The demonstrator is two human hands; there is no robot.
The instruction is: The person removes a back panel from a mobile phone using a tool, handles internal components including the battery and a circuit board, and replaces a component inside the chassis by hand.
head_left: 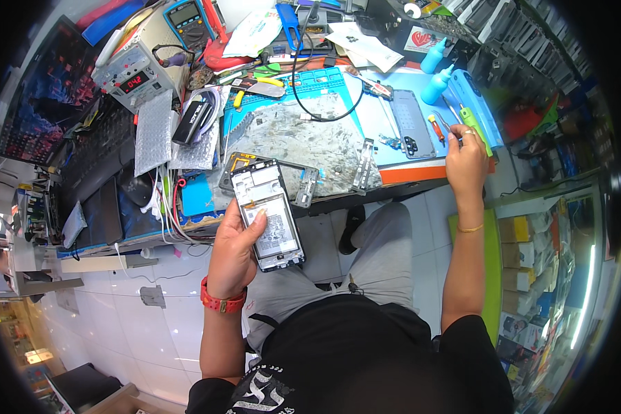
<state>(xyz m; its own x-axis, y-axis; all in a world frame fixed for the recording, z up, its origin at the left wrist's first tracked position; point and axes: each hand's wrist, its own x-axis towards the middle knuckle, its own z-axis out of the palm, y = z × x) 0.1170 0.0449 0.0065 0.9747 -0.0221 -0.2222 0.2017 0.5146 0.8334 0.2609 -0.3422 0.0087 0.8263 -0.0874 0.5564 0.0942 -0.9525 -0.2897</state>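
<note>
Left hand (236, 241) clamps opened phone (277, 224) by counter's (414, 175) front edge, long axis away, leaning left; right hand (467, 162) well apart, near right corner, fingers bunched, grip unclear.

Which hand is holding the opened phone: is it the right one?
No, the left hand grips the phone, and the right hand is well away from it.

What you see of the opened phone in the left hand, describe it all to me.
The phone is slim, rectangular and dark-edged, its insides exposed: a pale, printed battery fills the middle, with whitish, metallic-looking parts at the far end. It tilts, far end leaning left, before the workbench. The left hand grips it, thumb over the battery's side. Its other face is hidden.
</note>
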